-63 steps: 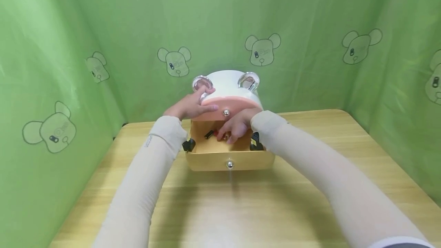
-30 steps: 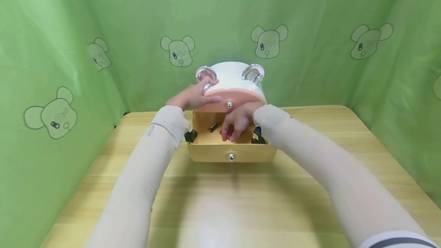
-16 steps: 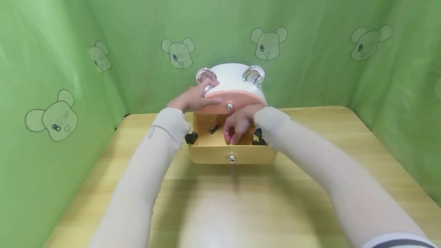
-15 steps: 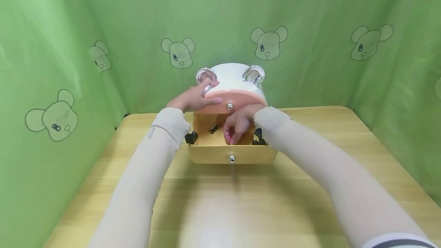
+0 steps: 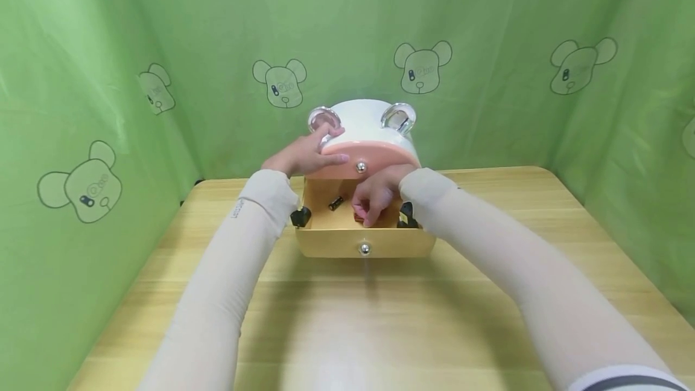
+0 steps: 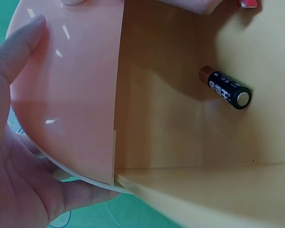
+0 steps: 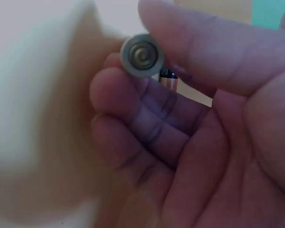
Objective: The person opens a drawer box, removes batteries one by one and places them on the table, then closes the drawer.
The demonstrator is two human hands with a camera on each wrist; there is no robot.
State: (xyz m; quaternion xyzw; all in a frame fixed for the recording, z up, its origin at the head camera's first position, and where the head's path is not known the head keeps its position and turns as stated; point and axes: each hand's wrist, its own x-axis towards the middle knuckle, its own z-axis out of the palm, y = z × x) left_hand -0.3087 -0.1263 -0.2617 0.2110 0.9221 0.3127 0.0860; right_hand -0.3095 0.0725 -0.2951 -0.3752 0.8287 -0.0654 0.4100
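A white storage box (image 5: pixel 361 118) with silver ears and a pink upper drawer front (image 5: pixel 380 151) stands on the table. My left hand (image 5: pixel 301 154) grips its left side, thumb flat on the pink front and fingers round the edge. Below, a yellow drawer (image 5: pixel 326 244) is pulled out. Inside it, my right hand (image 5: pixel 377 195) pinches a small red cylinder (image 5: pixel 358 218) between thumb and fingers, close to the drawer floor. The cylinder's round metal end (image 7: pixel 142 55), with rings, faces the right wrist camera. A black and copper battery (image 6: pixel 225 88) lies apart on the drawer floor.
The wooden table (image 5: pixel 347 318) extends on both sides and in front of the box. Green curtains (image 5: pixel 347 11) with bear-head drawings hang behind and at both sides. A silver knob (image 5: pixel 365 249) sticks out from the drawer front.
My right hand's fingers have gone from spread over the red cylinder to pinching it, with more of it now showing. My left hand keeps its hold. The head view has shifted slightly.
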